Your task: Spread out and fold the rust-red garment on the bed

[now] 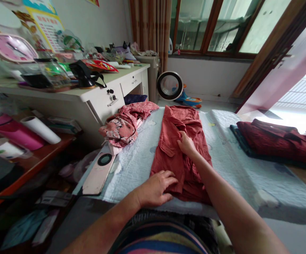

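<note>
A rust-red garment (pixel 168 141) with a flapped pocket lies lengthwise on the pale blue quilted cover (pixel 224 141), its upper part wrinkled. My left hand (pixel 158 187) rests at its lower left edge, fingers apart and slightly bent, palm down. Further up, near the garment's middle, my right hand (pixel 186 144) has its fingers drawn together against the cloth; whether they pinch a fold is too small to tell. Left of the garment is a bunched pink floral cloth (pixel 126 123). Folded dark red clothes (pixel 274 141) are stacked on the right.
A pink phone (pixel 99 174) lies at the cover's left edge. Beyond it stands a white desk (pixel 97 102) crowded with jars and a pink clock (pixel 12 47). A low shelf at left holds a pink bottle (pixel 15 132). A washing machine with an open round door (pixel 169 85) stands behind.
</note>
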`<state>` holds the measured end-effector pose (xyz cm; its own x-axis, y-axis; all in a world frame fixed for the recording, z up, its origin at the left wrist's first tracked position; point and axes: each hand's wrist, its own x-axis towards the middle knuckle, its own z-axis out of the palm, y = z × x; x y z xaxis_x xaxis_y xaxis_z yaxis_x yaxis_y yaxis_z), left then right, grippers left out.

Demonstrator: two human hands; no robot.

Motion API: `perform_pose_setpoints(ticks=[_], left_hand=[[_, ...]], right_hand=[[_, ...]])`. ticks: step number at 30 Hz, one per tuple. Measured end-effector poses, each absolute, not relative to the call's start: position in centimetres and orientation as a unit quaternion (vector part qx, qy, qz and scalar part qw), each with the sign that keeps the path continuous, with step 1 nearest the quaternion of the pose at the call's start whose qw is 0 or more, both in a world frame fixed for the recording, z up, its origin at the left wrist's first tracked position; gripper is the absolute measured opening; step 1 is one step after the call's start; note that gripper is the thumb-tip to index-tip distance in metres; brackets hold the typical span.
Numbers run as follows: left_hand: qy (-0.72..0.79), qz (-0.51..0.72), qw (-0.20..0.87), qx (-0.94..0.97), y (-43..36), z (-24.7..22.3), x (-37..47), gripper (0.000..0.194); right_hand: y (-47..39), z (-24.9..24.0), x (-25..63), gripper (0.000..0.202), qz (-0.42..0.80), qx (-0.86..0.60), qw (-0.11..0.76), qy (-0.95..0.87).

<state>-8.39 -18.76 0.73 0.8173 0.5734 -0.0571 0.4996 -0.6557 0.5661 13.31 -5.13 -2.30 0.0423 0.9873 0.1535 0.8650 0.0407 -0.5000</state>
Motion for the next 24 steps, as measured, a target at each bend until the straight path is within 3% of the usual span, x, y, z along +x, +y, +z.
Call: perform_pose_setpoints(ticks=[4,8,12,15,20,22,24], left_hand=[[0.348,0.05,0.201,0.914,-19.1,0.5,-8.1,0.041],[0.348,0.085,0.22,0.907,-18.8,0.6,-8.2,0.021],[0.34,0.186,0.274,0.88,-18.6,1.0,-7.8,0.024],[0.325,0.186,0.282,0.883,-18.9,0.7,-7.0,0.029],[0.275,0.094,0.312,0.904,-19.2,0.1,-6.5,0.044],[0.289,0.138,0.331,0.888,-18.8,0.2,-6.8,0.031],[0.343,0.215,0.312,0.859,-18.1,0.2,-7.2,0.021]], right_hand=[[-5.2,-2.3,13.6,0.049,0.129,-0.688,0.275,-0.659],[-5.4,-2.9,13.8,0.045,0.137,-0.703,0.263,-0.646],[-5.3,-2.7,13.9,0.043,0.129,-0.69,0.301,-0.645],[-5.5,-2.5,14.4,0.041,0.096,-0.695,0.315,-0.639],[-6.9,-2.5,15.2,0.039,0.078,-0.722,0.171,-0.666],[-7.5,-2.0,15.1,0.039,0.046,-0.722,0.127,-0.678],[-8.2,-1.3,14.5,0.04,0.006,-0.706,0.14,-0.694]])
